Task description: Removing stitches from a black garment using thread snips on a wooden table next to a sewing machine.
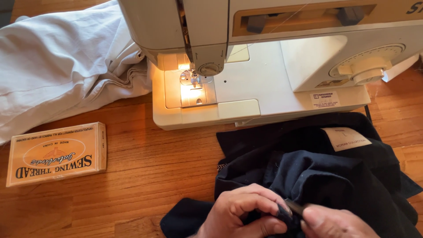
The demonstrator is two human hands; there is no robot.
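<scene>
On the wooden table (pixel 145 163), to the left, lies a flat rectangular cardboard box (pixel 57 153), pale orange with an oval emblem and dark lettering on its top, turned upside down to the viewer. Beyond it a heap of white cloth (pixel 61 61) spreads toward the cream sewing machine (pixel 264 66), whose lamp lights the needle plate. A small white rectangular sticker (pixel 325 99) sits on the machine's base near the right, below a round dial. Nearer, a cream square label (pixel 346 138) is sewn onto the dark navy garment (pixel 335 176), lying slightly tilted. That garment is bunched in soft folds on the table in front of the machine, at the lower right, its fabric matte and almost black. The left hand (pixel 240 211) is curled closed, pinching a fold of the garment between thumb and fingers. The right hand (pixel 332 222), only partly seen, is closed around a thin dark tool (pixel 294 206) whose tip meets the pinched fold.
</scene>
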